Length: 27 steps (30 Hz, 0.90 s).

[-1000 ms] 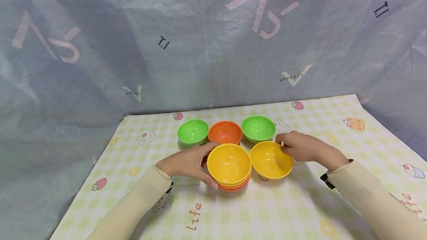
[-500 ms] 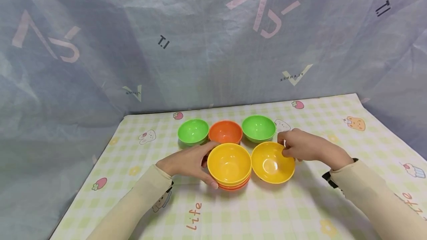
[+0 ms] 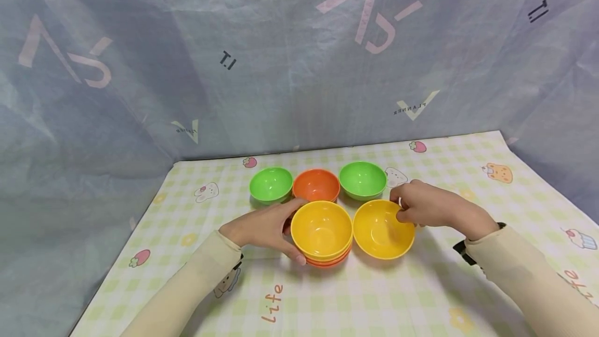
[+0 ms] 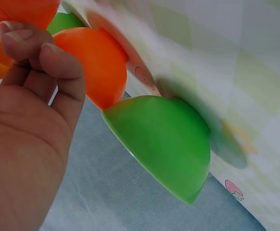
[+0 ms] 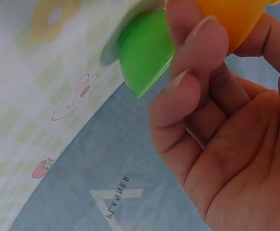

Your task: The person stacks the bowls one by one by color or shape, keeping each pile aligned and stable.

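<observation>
Short of the back edge of the bench (image 3: 355, 300), the left hand (image 3: 263, 228) clasps the bowl stack (image 3: 322, 230), best kept steady while the right hand (image 3: 432, 206) pinches the yellow bowl (image 3: 380, 234) just beside it.

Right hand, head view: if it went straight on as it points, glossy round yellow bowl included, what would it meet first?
Carrying that yellow bowl, the right hand would probably meet the yellow-and-orange stack of round glossy bowls first; rims look nearly touching, but depth is unclear.
</observation>
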Available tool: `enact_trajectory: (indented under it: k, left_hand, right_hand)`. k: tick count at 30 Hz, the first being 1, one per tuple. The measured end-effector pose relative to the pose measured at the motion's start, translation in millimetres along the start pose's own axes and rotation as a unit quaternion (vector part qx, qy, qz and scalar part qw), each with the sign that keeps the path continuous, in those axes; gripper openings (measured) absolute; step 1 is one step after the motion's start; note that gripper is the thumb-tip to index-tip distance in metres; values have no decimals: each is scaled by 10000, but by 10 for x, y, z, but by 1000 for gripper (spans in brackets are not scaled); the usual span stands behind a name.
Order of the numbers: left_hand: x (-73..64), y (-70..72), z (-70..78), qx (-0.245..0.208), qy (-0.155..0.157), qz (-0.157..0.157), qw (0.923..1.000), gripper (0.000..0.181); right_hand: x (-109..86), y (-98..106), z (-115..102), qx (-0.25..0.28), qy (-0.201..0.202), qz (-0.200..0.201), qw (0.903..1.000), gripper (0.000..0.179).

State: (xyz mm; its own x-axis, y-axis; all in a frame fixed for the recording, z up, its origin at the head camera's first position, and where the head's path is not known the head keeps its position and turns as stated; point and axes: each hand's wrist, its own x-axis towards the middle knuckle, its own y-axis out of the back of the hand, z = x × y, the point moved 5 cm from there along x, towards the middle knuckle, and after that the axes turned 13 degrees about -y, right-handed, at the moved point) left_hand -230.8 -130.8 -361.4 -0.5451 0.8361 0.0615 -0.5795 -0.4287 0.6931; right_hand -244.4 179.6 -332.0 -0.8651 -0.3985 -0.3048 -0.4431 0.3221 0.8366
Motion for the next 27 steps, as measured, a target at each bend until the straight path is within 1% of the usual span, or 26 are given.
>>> enact_trajectory:
  k: [8, 18, 27]
  left_hand:
    - [0, 3, 1, -43, 4, 24, 10000, 103]
    - [2, -3, 0, -112, -9, 29, 9999, 102]
    - [0, -9, -1, -58, -13, 35, 10000, 102]
  right_hand:
    - [-5, 7, -2, -115, 111, 85, 9998, 12]
    - [-27, 11, 5, -218, 153, 157, 9995, 13]
    - [-50, 24, -2, -311, 245, 262, 9989, 14]
